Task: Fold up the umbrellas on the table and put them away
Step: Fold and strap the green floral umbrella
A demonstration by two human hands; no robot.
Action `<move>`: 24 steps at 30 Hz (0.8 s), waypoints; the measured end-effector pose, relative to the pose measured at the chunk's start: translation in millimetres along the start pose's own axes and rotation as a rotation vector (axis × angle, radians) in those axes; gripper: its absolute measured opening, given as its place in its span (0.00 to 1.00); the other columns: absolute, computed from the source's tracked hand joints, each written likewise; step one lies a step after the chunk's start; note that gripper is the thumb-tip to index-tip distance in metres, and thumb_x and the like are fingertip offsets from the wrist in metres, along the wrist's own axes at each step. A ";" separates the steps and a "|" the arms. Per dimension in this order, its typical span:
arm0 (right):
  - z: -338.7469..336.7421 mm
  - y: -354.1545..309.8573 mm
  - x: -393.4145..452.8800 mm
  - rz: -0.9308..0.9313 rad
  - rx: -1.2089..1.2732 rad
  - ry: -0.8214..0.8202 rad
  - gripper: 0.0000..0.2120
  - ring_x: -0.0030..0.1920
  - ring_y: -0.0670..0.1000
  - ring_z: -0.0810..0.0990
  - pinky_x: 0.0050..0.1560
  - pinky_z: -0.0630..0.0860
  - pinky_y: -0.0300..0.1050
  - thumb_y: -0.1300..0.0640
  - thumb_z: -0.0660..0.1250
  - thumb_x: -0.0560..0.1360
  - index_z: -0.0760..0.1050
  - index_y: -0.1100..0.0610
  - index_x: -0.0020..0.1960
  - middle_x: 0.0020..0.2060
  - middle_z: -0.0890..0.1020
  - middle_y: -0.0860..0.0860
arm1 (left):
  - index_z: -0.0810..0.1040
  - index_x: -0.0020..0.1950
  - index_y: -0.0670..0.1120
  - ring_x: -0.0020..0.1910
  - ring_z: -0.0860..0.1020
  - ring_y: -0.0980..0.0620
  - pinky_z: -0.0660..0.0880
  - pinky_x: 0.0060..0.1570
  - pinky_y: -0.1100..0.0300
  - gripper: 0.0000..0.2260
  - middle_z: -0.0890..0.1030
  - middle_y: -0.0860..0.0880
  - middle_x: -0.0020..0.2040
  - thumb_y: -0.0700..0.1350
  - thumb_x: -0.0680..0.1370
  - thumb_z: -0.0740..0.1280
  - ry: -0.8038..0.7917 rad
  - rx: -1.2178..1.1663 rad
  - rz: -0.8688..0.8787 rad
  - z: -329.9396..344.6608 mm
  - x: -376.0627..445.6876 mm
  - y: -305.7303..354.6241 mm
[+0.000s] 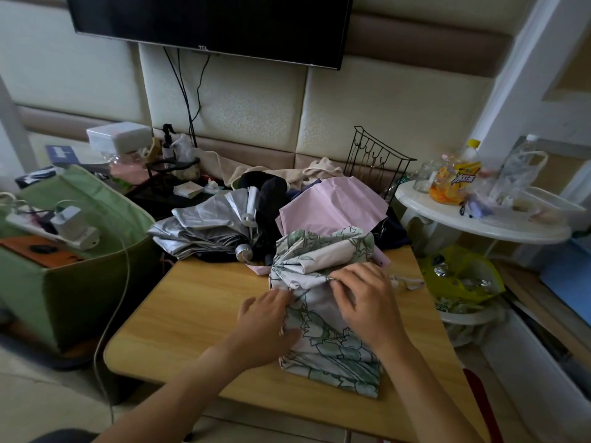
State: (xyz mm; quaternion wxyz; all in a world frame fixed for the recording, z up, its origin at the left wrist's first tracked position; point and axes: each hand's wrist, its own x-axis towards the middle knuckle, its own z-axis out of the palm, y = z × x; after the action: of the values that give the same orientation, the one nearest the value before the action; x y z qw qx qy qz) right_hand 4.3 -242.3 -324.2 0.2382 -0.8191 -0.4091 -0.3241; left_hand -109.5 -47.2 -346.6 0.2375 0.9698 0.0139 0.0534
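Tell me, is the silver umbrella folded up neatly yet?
No. The silver umbrella is collapsed, but its fabric lies loose and crumpled on the table.

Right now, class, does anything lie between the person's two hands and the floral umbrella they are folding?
Nothing visible does. The left hand and the right hand both rest directly on the fabric of the floral umbrella, pinching its pleats. The silver umbrella and pink umbrella lie behind it on the table.

I saw a tabletop [204, 302] of matt, pale wood-grain finish. The floral umbrella [323, 327] at lower centre was soft, creased cloth. Left of centre, the silver umbrella [204, 225] had shiny, crinkled fabric; the pink umbrella [332, 206] looked smooth and matt.
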 end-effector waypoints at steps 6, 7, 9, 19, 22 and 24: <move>-1.8 5.0 -6.4 0.023 0.047 -0.091 0.08 0.49 0.49 0.78 0.54 0.75 0.50 0.52 0.66 0.80 0.83 0.53 0.50 0.45 0.81 0.45 | 0.77 0.52 0.54 0.49 0.77 0.61 0.74 0.45 0.68 0.06 0.78 0.58 0.50 0.45 0.78 0.71 0.461 -0.359 -0.073 -13.7 8.4 4.0; -1.8 5.4 -7.3 0.031 0.053 -0.094 0.08 0.49 0.49 0.78 0.54 0.75 0.50 0.52 0.66 0.80 0.83 0.53 0.50 0.45 0.81 0.45 | 0.79 0.50 0.54 0.47 0.78 0.61 0.75 0.44 0.67 0.05 0.79 0.58 0.49 0.45 0.78 0.71 0.459 -0.376 -0.089 -15.2 9.0 4.8; -2.4 4.7 -8.4 0.037 0.071 -0.096 0.08 0.49 0.49 0.78 0.53 0.76 0.50 0.52 0.66 0.80 0.83 0.53 0.50 0.45 0.81 0.45 | 0.82 0.48 0.54 0.43 0.79 0.61 0.77 0.41 0.65 0.03 0.82 0.57 0.45 0.46 0.77 0.73 0.441 -0.434 -0.144 -14.4 9.8 5.7; -1.2 2.0 -8.4 0.040 0.106 -0.092 0.09 0.48 0.49 0.78 0.51 0.77 0.51 0.52 0.65 0.82 0.83 0.54 0.51 0.45 0.80 0.45 | 0.86 0.55 0.54 0.40 0.76 0.56 0.75 0.42 0.66 0.13 0.79 0.52 0.44 0.36 0.78 0.72 0.333 -1.021 -0.257 -20.1 8.8 15.7; -0.7 2.8 -8.3 0.039 0.110 -0.094 0.09 0.48 0.49 0.78 0.51 0.77 0.51 0.52 0.66 0.82 0.83 0.54 0.51 0.45 0.80 0.45 | 0.84 0.59 0.53 0.45 0.76 0.53 0.76 0.46 0.65 0.15 0.77 0.49 0.47 0.36 0.78 0.71 0.233 -1.124 -0.304 -21.6 7.8 18.3; -1.0 3.0 -8.5 0.034 0.109 -0.089 0.09 0.48 0.49 0.78 0.51 0.76 0.51 0.52 0.66 0.82 0.83 0.54 0.52 0.45 0.80 0.45 | 0.85 0.56 0.51 0.46 0.77 0.50 0.75 0.47 0.59 0.10 0.78 0.48 0.46 0.39 0.79 0.69 0.214 -1.128 -0.372 -20.8 9.4 18.3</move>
State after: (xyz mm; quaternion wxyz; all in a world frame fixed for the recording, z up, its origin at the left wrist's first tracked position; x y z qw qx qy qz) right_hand 2.5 -249.0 -330.1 0.2696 -0.8254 -0.4222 -0.2605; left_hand -102.4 -53.4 -319.0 0.7177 0.6649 0.1766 0.1075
